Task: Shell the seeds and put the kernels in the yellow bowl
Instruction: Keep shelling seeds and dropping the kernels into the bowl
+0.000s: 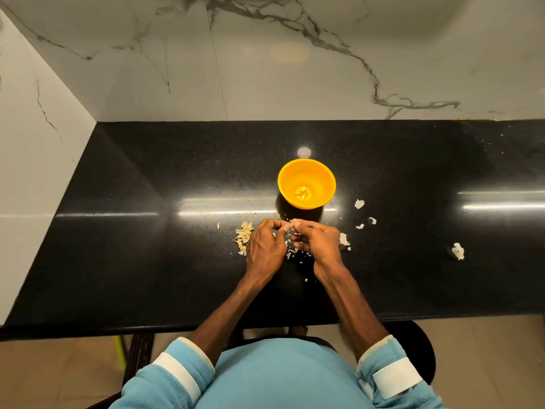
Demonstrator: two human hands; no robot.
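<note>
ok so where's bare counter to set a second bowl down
Bare: the left stretch of counter, between side wall and seed pile; the strip between yellow bowl and back wall. Crowded: round the left hand and right hand pinching a seed, with shell scraps scattered rightwards.

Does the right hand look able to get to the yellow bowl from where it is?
Probably yes. The yellow bowl stands open just beyond the right hand, with nothing standing on the counter between them; that hand and the left hand pinch a seed.

bowl [306, 172] yellow | counter [177, 261] black speckled | wall [265, 69] white veined marble
</note>
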